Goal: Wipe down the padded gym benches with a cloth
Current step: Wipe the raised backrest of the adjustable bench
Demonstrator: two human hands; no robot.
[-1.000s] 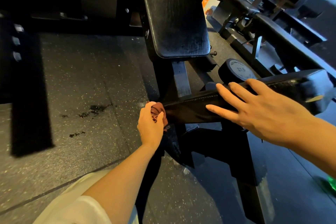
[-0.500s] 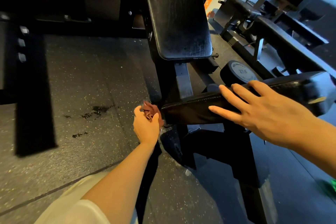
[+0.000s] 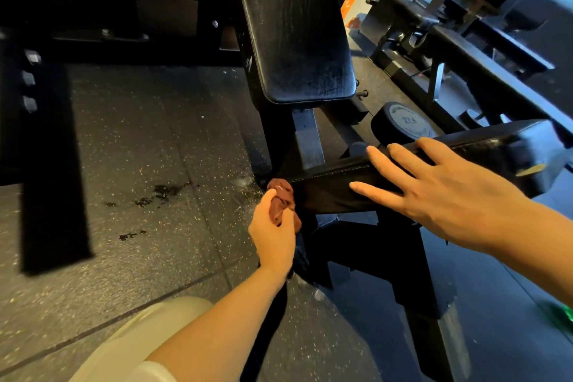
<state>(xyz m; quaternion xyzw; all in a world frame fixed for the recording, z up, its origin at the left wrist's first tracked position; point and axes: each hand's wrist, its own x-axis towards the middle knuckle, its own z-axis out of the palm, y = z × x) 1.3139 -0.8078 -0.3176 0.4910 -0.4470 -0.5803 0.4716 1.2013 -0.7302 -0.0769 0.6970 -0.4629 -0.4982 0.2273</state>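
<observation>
maroon cloth (image 3: 281, 201) in l hand (image 3: 273, 237) at seat pad (image 3: 335, 192) edge

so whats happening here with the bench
A person is wiping down a padded gym bench. The left hand grips a bunched reddish-brown cloth and presses it against the narrow end of the black seat pad. The right hand lies flat with spread fingers on the side of the same pad, steadying it. The upright back pad stands just beyond, and a dumbbell sits on the floor behind the seat.
</observation>
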